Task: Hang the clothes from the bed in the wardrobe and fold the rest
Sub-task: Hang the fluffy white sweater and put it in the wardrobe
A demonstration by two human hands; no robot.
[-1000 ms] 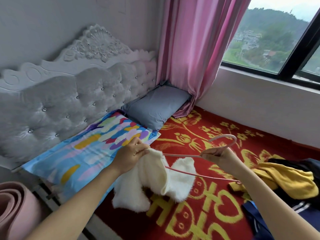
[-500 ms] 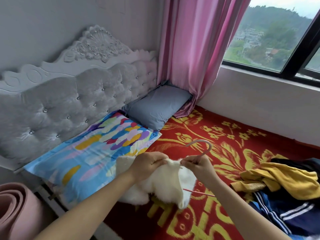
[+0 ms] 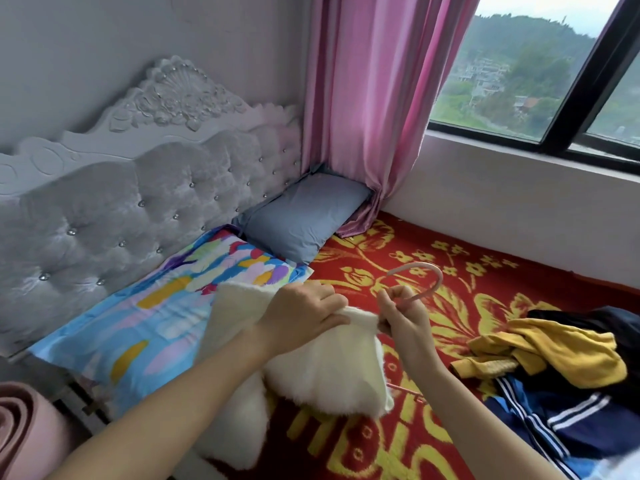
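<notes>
Both hands meet close together above the bed [image 3: 450,244], which wears a red cover with gold flowers. My left hand [image 3: 304,317] grips the top edge of a white fluffy fleece garment [image 3: 329,379], fingers curled over the fabric. My right hand [image 3: 405,320], just beside it, pinches the neck of a pink plastic hanger [image 3: 434,284]. The hook curves up above the fist, and a short tip of one hanger arm peeks out under the fleece's lower edge. The garment hangs between my forearms, above the bed.

I judge the hanger is being worked into the neckline. The risk is that the thick pile slides off one hanger shoulder if seated unevenly, or the hanger arm snags inside the fabric.

A crumpled yellow top [image 3: 571,355] and a navy striped garment [image 3: 561,424] wait on the bed to my right, well apart.
</notes>
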